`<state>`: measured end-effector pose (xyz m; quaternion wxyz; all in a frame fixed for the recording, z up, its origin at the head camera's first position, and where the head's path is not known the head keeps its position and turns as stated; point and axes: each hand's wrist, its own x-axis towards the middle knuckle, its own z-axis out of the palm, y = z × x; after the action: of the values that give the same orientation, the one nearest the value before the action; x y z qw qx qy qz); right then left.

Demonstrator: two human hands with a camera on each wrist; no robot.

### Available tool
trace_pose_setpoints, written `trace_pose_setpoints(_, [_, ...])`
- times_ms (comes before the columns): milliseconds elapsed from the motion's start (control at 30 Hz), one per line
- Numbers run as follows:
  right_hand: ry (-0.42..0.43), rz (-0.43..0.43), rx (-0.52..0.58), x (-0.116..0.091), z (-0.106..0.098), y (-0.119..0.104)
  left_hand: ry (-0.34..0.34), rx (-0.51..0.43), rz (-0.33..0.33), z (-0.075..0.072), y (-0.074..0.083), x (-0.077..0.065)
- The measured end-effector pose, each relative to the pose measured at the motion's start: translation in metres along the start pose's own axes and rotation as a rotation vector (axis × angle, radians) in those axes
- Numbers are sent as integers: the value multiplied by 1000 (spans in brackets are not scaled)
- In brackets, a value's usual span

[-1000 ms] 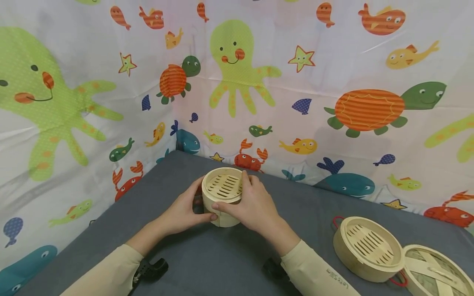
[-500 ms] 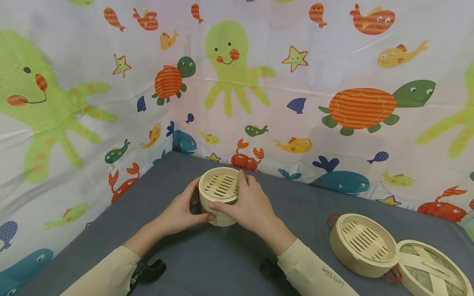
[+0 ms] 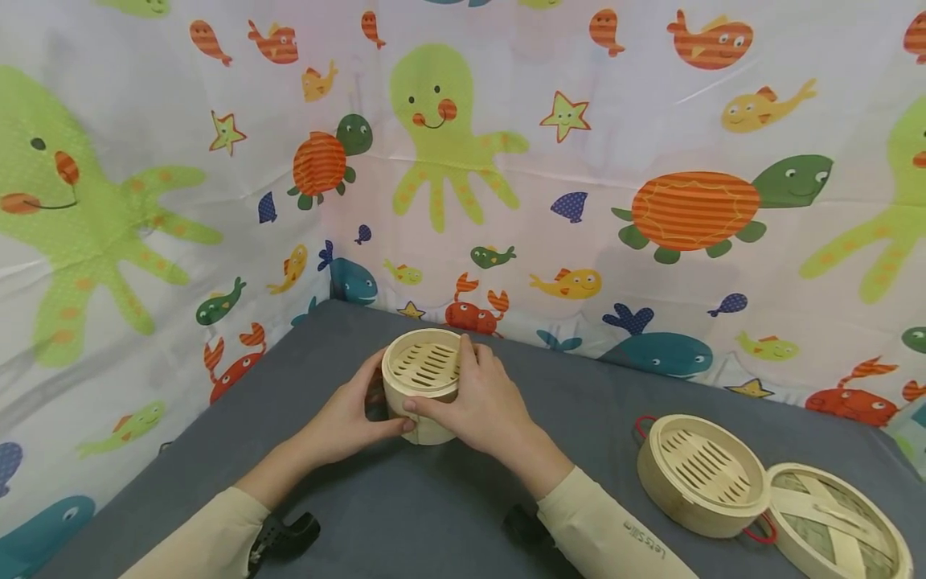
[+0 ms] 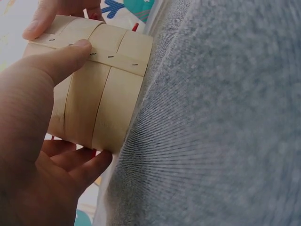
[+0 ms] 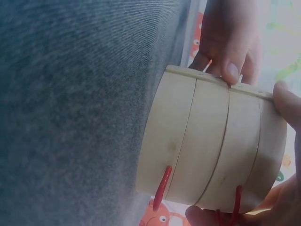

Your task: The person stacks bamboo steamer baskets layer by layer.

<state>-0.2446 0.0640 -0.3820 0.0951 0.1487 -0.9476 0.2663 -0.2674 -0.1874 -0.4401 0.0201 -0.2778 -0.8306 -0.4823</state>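
Observation:
A small bamboo steamer (image 3: 421,366), apparently two tiers stacked, stands upright on the grey cloth toward the back, its slatted floor showing from above. My left hand (image 3: 347,422) grips its left side, thumb in front and fingers round the back. Higher up on the right, my right hand (image 3: 492,402) holds the upper tier, thumb on the front near the rim. Staples run down a seam on the wall (image 4: 106,87) under my left thumb in the left wrist view. Red cord loops (image 5: 162,188) at two levels show in the right wrist view.
To the right stands another bamboo steamer basket (image 3: 702,474) with red cord loops. A woven bamboo lid (image 3: 839,523) lies against it at the right. Behind the grey table (image 3: 405,531) hangs a curtain (image 3: 521,209) printed with sea animals.
The whole head view has shifted, so things appear slightly farther left. Both hands keep their grip on the steamer, with no clear movement of it on the table.

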Motion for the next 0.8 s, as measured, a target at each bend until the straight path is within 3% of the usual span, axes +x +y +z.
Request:
trace_pose_setpoints(367, [3,-18,-19,-3,-8,3,8,6,-7,0,-4,-1])
trace_pose_setpoints(800, [48,-29,48,-14,-30,14,18,3,-11,2,-3,0])
